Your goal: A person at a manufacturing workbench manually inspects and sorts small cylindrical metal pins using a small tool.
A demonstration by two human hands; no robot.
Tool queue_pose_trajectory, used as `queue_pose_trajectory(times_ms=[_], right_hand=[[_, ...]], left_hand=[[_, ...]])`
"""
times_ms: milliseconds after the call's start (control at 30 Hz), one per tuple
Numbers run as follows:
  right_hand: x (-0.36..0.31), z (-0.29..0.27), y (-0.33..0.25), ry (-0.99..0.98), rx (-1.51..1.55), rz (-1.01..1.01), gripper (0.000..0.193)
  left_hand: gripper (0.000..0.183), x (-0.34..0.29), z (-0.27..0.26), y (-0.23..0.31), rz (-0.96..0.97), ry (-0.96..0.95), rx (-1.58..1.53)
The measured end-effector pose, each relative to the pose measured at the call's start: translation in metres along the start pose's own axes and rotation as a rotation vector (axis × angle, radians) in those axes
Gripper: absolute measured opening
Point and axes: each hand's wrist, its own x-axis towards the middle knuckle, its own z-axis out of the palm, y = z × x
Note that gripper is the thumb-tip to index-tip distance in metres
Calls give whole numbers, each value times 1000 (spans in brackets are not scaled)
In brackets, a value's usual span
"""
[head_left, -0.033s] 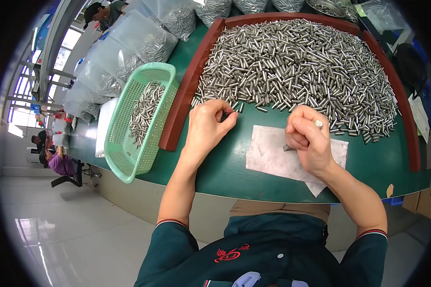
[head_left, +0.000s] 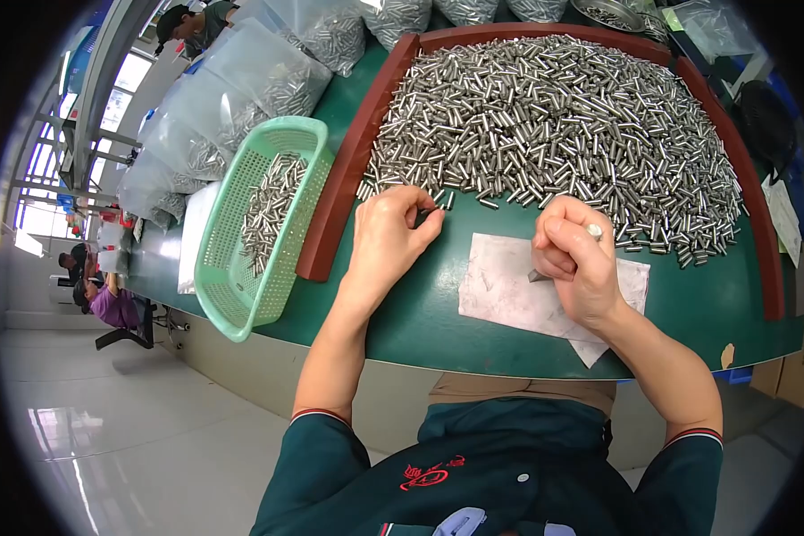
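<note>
A wide heap of short shiny metal pins (head_left: 545,116) covers the far part of the green table. At the heap's near left edge is my left hand (head_left: 389,230), its thumb and fingers curled together. What they hold, if anything, is hidden; a few loose pins lie just beyond the fingertips. My right hand (head_left: 576,259) is closed in a fist over a stained white cloth (head_left: 500,281). A shiny metal end shows at the top of this fist and a grey tip pokes out below, so it grips metal pins, though how many is hidden.
A dark red wooden border (head_left: 353,170) frames the heap. To its left stands a green perforated basket (head_left: 210,268) partly filled with pins. Clear plastic bags of pins (head_left: 286,85) line the far left, and a round metal dish (head_left: 609,14) sits at the back. Other people (head_left: 116,304) are farther off.
</note>
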Motion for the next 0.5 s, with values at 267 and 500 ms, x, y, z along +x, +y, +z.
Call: queue_pose_trajectory(times_ms=[267,500], right_hand=[[-1,-1,-2,0,-41,-7,19],[-1,-1,0,5,-30,-10,19]], left_hand=[[10,-3,13,0,20,-6,-17],[9,-1,3,0,-101,-198,-491]])
